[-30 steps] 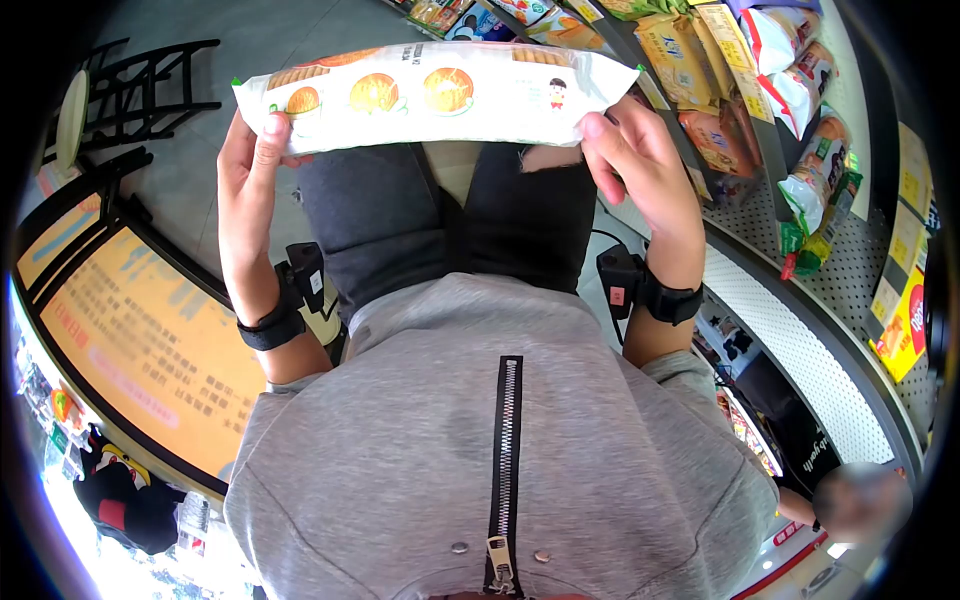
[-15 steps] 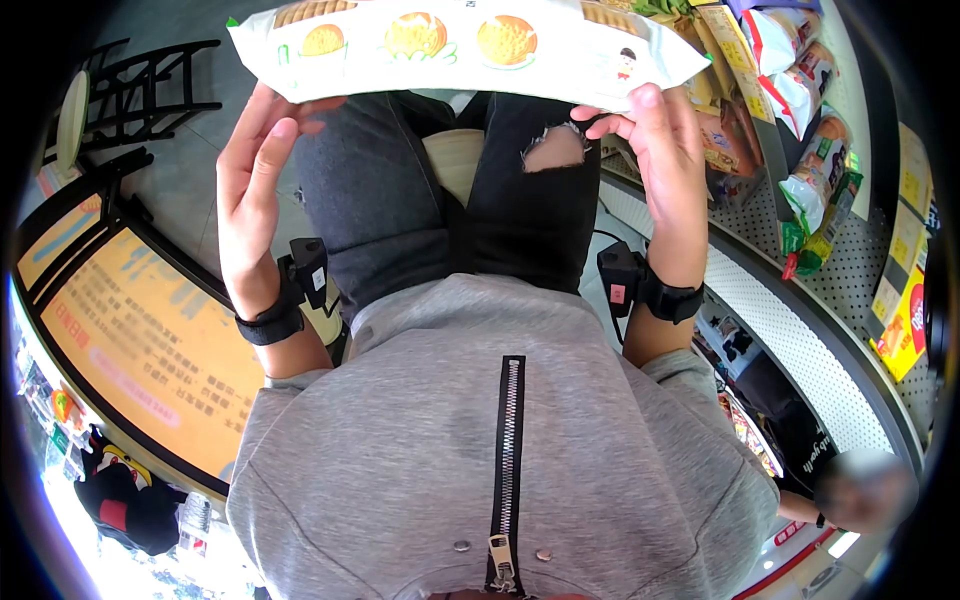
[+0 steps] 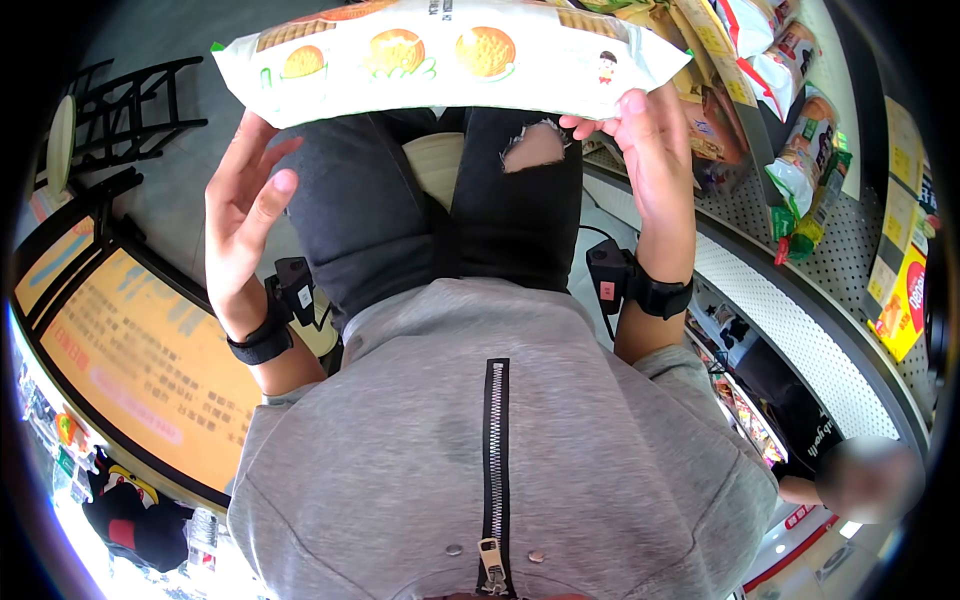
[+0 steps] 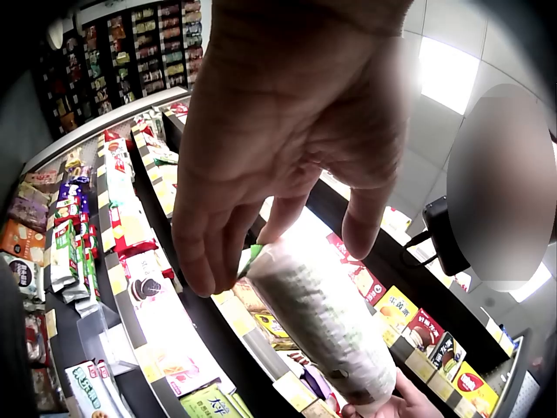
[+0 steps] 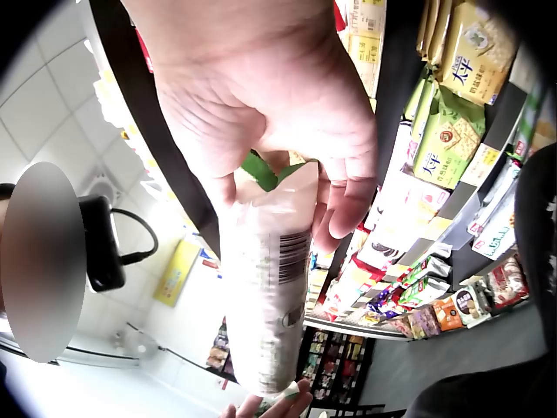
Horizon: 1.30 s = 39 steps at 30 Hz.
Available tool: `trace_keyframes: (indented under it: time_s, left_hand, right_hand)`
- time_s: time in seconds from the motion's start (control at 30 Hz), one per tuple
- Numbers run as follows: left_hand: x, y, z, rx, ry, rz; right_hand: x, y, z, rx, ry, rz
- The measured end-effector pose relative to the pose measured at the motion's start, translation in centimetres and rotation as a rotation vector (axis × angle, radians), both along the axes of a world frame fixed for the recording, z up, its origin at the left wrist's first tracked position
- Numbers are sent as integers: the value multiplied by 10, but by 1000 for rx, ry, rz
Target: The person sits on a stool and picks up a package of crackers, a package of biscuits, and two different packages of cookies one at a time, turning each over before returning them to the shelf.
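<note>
A long white biscuit package (image 3: 440, 65), with round biscuits pictured on it, spans both hands at the top of the head view. The left hand (image 3: 245, 205) is at its left end, fingers extended against the underside and thumb clear of it. At the other end, the right hand (image 3: 655, 150) pinches the package, thumb on the front. In the left wrist view, fingertips of the left hand (image 4: 296, 113) touch the green-tipped end of the package (image 4: 326, 322). The right wrist view has the package (image 5: 270, 296) between thumb and fingers of the right hand (image 5: 270, 104).
Shelves with snack packs (image 3: 805, 150) curve along the right. A board with orange panels (image 3: 140, 350) stands at the left, below a black metal rack (image 3: 140, 105). Another person's blurred head (image 3: 870, 480) shows at the lower right.
Compared with a second ago, the package is higher in the head view and farther right at its right end. The left thumb has come off its front.
</note>
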<state>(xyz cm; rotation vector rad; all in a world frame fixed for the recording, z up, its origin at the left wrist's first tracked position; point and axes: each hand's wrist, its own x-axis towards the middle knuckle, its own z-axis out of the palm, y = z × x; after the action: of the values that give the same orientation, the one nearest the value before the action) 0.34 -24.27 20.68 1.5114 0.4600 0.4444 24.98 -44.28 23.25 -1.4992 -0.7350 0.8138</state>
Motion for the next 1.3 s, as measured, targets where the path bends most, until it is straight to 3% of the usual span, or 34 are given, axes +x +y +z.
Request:
trace_keyframes:
  time_s: [0.5, 1.3]
  left_hand:
    - [7, -5, 6, -48, 26, 145]
    - [-9, 4, 3, -46, 133, 94]
  right_hand:
    - [-3, 1, 0, 53, 27, 29]
    - [-3, 4, 2, 35, 21, 49]
